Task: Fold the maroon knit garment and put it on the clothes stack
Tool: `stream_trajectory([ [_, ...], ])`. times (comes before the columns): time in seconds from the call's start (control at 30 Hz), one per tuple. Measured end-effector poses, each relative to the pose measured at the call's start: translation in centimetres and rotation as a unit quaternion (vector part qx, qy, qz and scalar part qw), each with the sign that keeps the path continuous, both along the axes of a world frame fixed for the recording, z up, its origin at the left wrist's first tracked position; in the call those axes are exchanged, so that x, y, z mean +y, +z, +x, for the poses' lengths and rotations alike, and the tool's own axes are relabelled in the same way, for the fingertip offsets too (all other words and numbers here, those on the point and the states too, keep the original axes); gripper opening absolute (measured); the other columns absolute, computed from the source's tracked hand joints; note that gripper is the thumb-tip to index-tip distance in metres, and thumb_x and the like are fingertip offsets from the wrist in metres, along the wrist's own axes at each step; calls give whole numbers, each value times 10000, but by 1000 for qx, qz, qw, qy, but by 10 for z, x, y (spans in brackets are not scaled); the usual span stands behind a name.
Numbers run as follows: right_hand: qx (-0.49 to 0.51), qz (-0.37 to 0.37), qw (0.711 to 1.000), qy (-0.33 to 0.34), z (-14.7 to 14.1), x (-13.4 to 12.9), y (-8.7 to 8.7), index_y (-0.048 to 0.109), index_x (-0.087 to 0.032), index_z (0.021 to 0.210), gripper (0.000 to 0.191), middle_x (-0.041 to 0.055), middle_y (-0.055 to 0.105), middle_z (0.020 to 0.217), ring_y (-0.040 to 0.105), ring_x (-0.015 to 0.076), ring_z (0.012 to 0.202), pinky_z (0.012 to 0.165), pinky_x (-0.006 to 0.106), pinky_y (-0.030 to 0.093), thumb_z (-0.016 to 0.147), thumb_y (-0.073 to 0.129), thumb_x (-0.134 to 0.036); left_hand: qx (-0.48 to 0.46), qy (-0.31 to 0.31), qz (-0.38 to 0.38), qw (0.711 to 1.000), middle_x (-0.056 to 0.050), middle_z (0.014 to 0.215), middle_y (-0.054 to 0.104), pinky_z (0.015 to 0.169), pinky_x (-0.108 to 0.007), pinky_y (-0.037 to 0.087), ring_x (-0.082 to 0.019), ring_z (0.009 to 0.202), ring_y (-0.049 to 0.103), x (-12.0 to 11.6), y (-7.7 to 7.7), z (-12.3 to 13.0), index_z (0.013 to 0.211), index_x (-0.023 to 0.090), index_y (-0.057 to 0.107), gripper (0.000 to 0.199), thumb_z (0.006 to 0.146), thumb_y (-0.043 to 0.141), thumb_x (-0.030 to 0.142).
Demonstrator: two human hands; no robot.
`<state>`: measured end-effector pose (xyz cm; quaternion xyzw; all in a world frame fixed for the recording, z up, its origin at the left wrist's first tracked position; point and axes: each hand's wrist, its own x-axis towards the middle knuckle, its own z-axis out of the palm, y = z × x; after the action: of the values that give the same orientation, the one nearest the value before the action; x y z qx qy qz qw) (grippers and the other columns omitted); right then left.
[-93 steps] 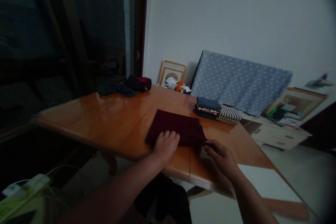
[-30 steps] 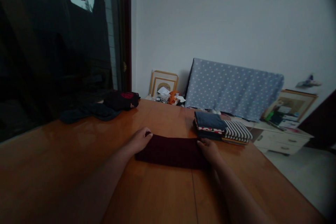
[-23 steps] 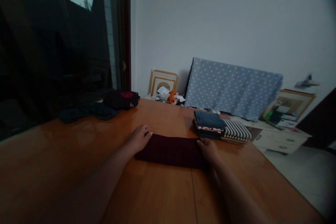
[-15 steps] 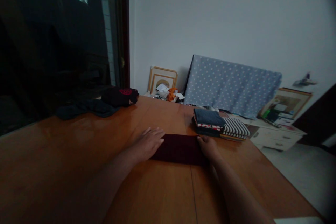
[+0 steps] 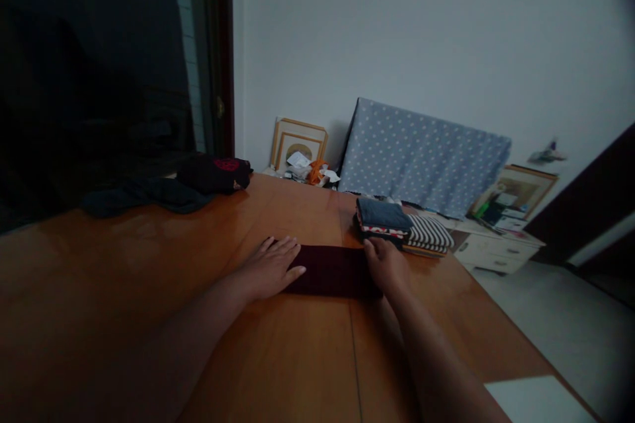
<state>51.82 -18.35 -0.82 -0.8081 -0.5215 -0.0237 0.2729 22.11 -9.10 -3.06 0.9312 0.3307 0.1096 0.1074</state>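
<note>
Grip at left end of the maroon cloth (image 5: 337, 271): left hand (image 5: 272, 269) laid palm down, fingers slightly spread, thumb extended over the fabric. At the right end, the upper corner is covered by the right hand (image 5: 390, 269), its fingers curled; whether fabric is pinched there cannot be told, the fingertips being partly hidden. The cloth is located at the centre of the frame, folded into a long, narrow strip and laid flat across the seam of the wooden table (image 5: 297, 363). For good results, it is judged that light, even pressure should be applied at the left end while the right corner is steadied, so that the layers are kept aligned and the long edges straight; if pulled too hard from one side, the strip could be skewed. Just beyond the right hand, a folded denim-blue garment (image 5: 384, 215) is seen atop a stack, with striped fabric (image 5: 430, 232) beside it. Toward the left of the frame, a black bundle (image 5: 211, 175) and a dark crumpled garment (image 5: 149, 197) are noted on the far part of the table. Behind, right of centre, a polka-dot cloth (image 5: 426, 152) is draped near the wall.
</note>
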Motion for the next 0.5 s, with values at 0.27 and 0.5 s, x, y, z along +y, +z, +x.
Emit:
stream_trajectory([
  [0.27,-82,-169,961,205,-41,-5,-22,345,-207,1562,705,90,294,1631,196,279,1529,1221,529,102,1001,263,-627,-11,3,2,1000,-136,1625,302,1218,-479,41,-300,1526,201,0,-2,-1,1535,202,412,796,948,284,724],
  [0.5,-73,-189,959,198,-38,-4,-24,302,-215,1578,715,92,277,1637,181,261,1534,1223,511,113,1000,269,-635,-7,4,-2,1000,-156,1608,335,1214,-483,59,-307,1521,212,-3,2,-1,1521,178,432,809,940,301,725],
])
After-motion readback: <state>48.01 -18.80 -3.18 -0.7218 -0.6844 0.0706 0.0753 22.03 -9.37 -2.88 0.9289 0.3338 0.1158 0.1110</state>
